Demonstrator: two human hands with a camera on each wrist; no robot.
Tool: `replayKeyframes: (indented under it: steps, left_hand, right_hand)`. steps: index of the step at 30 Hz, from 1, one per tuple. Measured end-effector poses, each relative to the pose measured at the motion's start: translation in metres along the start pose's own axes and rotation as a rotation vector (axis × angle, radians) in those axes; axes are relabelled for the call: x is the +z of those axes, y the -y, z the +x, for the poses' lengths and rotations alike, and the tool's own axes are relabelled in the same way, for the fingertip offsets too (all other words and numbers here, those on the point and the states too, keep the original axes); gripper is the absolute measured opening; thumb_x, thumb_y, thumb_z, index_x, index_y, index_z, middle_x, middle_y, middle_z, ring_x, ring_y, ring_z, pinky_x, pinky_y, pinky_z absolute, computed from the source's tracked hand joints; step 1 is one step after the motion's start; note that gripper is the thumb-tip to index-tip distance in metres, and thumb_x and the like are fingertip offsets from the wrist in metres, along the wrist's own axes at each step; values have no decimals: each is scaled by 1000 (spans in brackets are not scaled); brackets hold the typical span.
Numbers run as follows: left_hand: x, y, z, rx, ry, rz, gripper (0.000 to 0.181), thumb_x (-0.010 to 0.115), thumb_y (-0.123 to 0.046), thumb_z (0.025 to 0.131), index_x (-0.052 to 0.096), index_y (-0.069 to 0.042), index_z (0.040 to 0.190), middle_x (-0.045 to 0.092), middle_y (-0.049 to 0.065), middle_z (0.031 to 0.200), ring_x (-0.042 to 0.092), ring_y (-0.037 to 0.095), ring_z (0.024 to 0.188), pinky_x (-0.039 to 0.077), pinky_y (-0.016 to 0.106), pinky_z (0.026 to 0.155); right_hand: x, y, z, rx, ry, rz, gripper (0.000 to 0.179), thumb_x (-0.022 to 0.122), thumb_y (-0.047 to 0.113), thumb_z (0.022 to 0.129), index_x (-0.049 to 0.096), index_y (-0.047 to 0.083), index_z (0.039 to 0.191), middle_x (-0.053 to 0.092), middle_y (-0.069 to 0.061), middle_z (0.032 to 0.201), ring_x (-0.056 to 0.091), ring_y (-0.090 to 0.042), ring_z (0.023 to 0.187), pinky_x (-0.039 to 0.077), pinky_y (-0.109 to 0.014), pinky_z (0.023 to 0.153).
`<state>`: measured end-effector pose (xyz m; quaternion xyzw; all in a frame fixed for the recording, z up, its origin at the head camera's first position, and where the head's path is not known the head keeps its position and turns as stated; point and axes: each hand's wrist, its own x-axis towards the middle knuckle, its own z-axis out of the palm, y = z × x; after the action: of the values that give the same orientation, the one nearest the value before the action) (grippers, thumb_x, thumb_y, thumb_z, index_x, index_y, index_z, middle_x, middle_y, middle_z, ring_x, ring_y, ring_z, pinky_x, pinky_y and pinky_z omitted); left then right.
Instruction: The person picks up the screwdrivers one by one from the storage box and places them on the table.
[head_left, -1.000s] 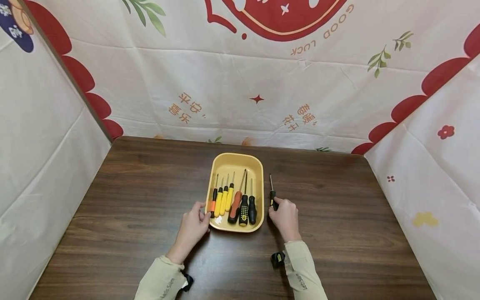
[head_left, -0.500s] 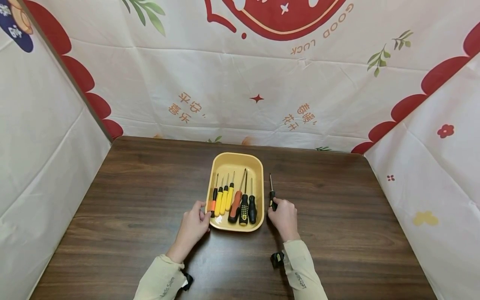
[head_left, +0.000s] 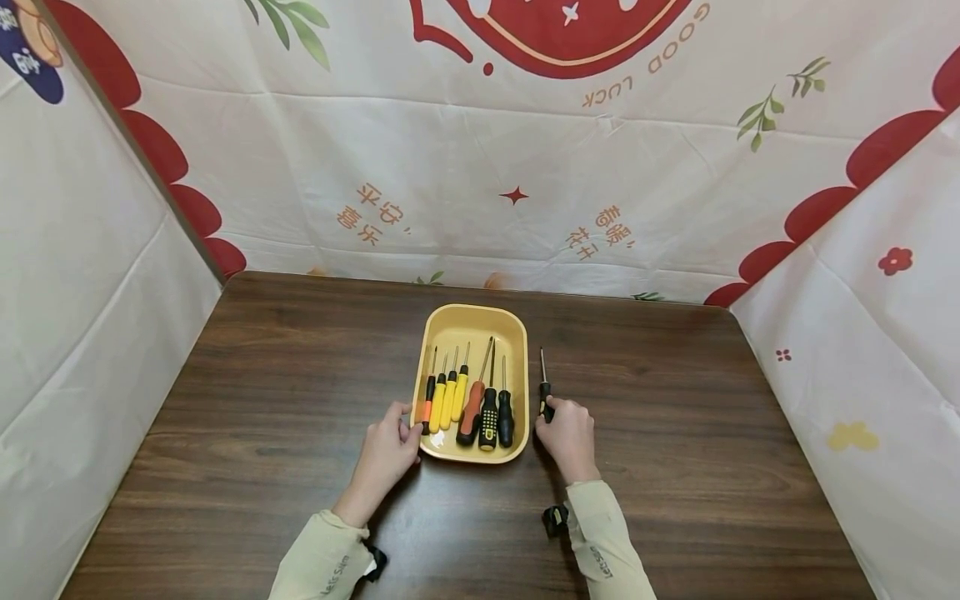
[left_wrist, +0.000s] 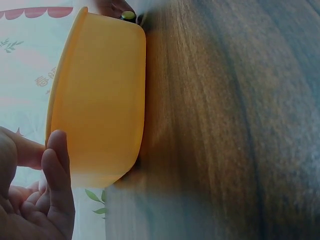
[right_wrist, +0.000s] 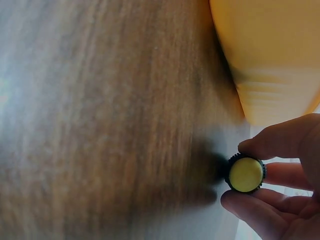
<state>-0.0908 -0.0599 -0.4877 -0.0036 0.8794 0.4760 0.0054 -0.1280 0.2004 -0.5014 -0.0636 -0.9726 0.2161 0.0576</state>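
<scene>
A yellow tray (head_left: 450, 450) holds several screwdrivers with their tips toward the back. Among them are slim yellow-handled ones (head_left: 447, 404), an orange-and-black one (head_left: 470, 414) and black-handled ones (head_left: 505, 419). My left hand (head_left: 388, 446) pinches the tray's near left rim between thumb and fingers, as the left wrist view also shows. Just right of the tray, my right hand (head_left: 570, 437) grips the handle of a black-and-yellow screwdriver (head_left: 544, 392), its shaft pointing to the back. In the right wrist view the yellow end of that screwdriver's handle (right_wrist: 246, 175) shows between thumb and fingers.
The dark wooden table (head_left: 300, 375) extends to both sides of the tray. White printed cloth (head_left: 450, 142) hangs behind it and along both sides. Black wrist devices (head_left: 555, 520) sit at the cuffs of both sleeves.
</scene>
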Motion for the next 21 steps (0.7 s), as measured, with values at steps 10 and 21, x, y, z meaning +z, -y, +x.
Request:
replayKeyframes:
  steps: [10, 21]
  left_hand:
    - [2, 2, 1, -7, 3, -2, 32, 58, -6, 84, 51, 5, 113, 51, -1, 57, 51, 6, 43, 40, 22, 41]
    - [0, -2, -1, -8, 5, -13, 32, 58, -7, 84, 52, 5, 112, 52, -1, 57, 52, 7, 43, 41, 22, 43]
  right_hand:
    - [1, 0, 0, -4, 2, -12, 36, 67, 9, 72, 65, -3, 106, 65, -21, 101, 62, -41, 83, 50, -48, 66]
    - [3, -1, -2, -49, -34, -6, 34, 69, 7, 72, 66, -4, 103, 66, -22, 96, 63, -39, 75, 51, -47, 62]
